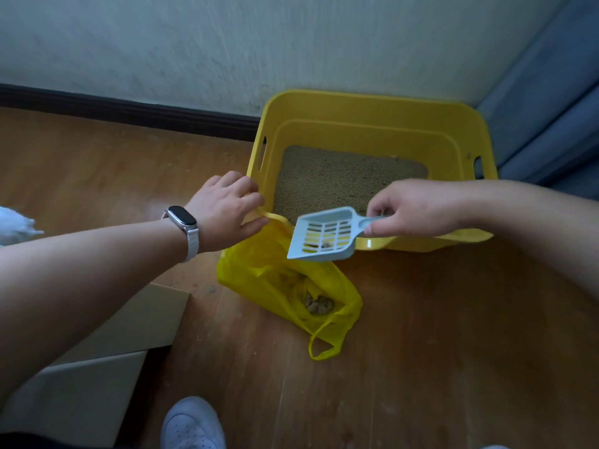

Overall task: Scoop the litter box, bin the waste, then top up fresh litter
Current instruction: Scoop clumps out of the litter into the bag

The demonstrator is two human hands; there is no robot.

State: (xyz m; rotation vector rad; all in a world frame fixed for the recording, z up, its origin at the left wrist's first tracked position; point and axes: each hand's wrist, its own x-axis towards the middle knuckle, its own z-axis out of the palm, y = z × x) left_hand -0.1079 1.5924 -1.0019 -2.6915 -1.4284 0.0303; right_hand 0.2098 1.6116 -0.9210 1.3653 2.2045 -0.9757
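Note:
A yellow litter box [372, 108] stands on the wood floor against the wall, with tan litter [337, 179] inside. My right hand [411, 207] grips the handle of a pale blue slotted scoop [324, 234]. The scoop hangs over the box's front left corner and the open mouth of a yellow plastic bag [259, 270]. A small clump lies in the scoop. Clumps of waste [317, 304] sit at the bottom of the bag. My left hand [227, 212], watch on its wrist, pinches the bag's handle strip by the box's front left corner.
A beige cardboard box [107, 345] sits on the floor at lower left. My white shoe [191, 422] is at the bottom edge. A blue curtain [547, 102] hangs at right, and something white [13, 225] shows at the left edge. Litter grains are scattered on the floor.

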